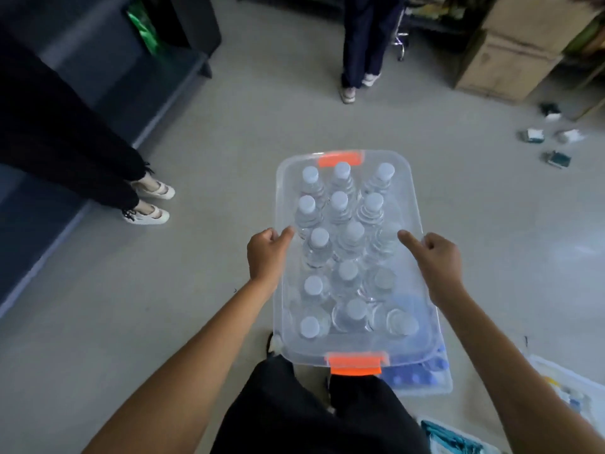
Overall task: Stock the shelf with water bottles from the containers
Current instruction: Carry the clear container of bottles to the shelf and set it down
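Observation:
A clear plastic container (409, 178) with a lid and orange latches (355, 363) is held in front of me above the floor. Several water bottles (316, 247) with white caps stand upright inside it. My left hand (266, 257) grips the container's left rim, thumb on top of the lid. My right hand (438, 263) grips the right rim in the same way. A second clear container (438, 385) with blue-capped bottles sits on the floor below it, partly hidden. A dark shelf unit (98, 93) stands at the left.
A person's legs in white shoes (150, 201) stand by the shelf at the left. Another person (360, 77) stands at the back. Cardboard boxes (510, 57) are stacked at the back right, with small packets (556, 158) scattered on the floor there.

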`<state>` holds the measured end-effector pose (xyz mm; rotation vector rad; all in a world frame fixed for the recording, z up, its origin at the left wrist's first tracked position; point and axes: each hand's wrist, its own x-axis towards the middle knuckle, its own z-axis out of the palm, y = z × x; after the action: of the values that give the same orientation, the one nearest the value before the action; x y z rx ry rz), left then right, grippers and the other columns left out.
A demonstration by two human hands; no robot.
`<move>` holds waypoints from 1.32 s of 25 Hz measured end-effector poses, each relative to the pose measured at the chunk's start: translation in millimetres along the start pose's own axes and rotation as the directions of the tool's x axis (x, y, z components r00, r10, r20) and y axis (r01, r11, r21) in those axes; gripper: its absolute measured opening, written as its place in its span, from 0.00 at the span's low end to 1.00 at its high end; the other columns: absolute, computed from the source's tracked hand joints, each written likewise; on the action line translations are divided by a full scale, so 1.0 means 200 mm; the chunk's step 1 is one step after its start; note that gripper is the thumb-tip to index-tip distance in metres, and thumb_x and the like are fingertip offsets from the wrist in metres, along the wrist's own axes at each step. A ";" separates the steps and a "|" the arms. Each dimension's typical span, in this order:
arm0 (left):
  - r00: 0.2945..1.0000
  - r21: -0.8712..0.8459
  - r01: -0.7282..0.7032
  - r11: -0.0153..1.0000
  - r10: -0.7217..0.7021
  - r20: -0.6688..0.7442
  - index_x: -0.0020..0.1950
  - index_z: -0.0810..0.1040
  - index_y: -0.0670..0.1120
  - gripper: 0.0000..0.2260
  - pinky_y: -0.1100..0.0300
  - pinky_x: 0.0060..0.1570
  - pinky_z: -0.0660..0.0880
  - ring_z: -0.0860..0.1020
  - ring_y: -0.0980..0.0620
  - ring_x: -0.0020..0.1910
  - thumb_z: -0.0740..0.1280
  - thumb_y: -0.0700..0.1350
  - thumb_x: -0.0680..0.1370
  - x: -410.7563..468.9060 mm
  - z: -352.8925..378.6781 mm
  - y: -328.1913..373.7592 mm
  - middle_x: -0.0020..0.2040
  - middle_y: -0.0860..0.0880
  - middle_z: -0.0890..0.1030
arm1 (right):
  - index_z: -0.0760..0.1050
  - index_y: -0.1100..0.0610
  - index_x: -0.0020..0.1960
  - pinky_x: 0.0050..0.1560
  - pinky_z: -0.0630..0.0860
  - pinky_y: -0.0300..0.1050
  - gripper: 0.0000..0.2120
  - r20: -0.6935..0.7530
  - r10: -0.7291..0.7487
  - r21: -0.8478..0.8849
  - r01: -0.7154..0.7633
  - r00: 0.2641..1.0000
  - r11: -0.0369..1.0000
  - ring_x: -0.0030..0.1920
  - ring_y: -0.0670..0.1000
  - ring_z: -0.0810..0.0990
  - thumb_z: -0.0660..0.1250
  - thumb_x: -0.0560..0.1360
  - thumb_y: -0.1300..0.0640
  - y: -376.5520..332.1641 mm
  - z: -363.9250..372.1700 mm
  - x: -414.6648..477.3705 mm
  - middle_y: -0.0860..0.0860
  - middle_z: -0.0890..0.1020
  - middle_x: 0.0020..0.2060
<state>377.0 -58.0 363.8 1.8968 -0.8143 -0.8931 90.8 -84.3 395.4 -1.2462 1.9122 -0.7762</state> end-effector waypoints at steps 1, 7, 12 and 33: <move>0.999 -0.011 0.002 1.000 -0.002 -0.052 0.31 0.57 0.49 0.26 0.56 0.30 0.55 0.56 0.53 0.31 0.73 0.48 0.76 0.02 -0.14 0.02 0.29 0.51 0.57 | 0.64 0.57 0.36 0.31 0.57 0.45 0.27 0.047 -0.030 0.017 0.029 0.998 0.999 0.33 0.52 0.59 0.77 0.72 0.42 -0.14 0.06 -0.03 0.54 0.61 0.31; 0.941 -0.144 0.046 0.988 -0.092 -0.326 0.30 0.57 0.49 0.24 0.55 0.32 0.56 0.57 0.50 0.33 0.72 0.46 0.76 0.01 -0.99 -0.03 0.29 0.49 0.58 | 0.61 0.55 0.35 0.31 0.57 0.45 0.30 0.278 -0.229 -0.024 0.245 0.933 0.969 0.31 0.50 0.57 0.80 0.68 0.41 -0.80 0.58 -0.30 0.52 0.60 0.29; 0.835 -0.166 0.117 0.979 -0.187 -0.517 0.30 0.59 0.48 0.22 0.55 0.32 0.58 0.59 0.49 0.31 0.70 0.53 0.72 -0.08 -1.66 -0.20 0.30 0.47 0.60 | 0.61 0.55 0.34 0.34 0.59 0.49 0.30 0.446 -0.326 -0.050 0.387 0.834 0.921 0.31 0.52 0.60 0.79 0.68 0.39 -1.14 1.14 -0.63 0.53 0.62 0.29; -0.259 -0.735 0.094 0.672 -0.696 -0.669 0.29 0.59 0.48 0.27 0.58 0.27 0.56 0.57 0.53 0.27 0.75 0.51 0.75 -1.06 -3.23 -1.32 0.26 0.53 0.59 | 0.65 0.62 0.33 0.34 0.65 0.48 0.31 0.942 -0.256 0.322 0.807 -0.218 0.495 0.31 0.53 0.67 0.77 0.70 0.40 -1.82 3.25 -2.79 0.55 0.69 0.28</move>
<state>847.1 495.6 424.3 1.7100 1.1060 0.2895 961.5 240.4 449.4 -2.2056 0.1338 0.3203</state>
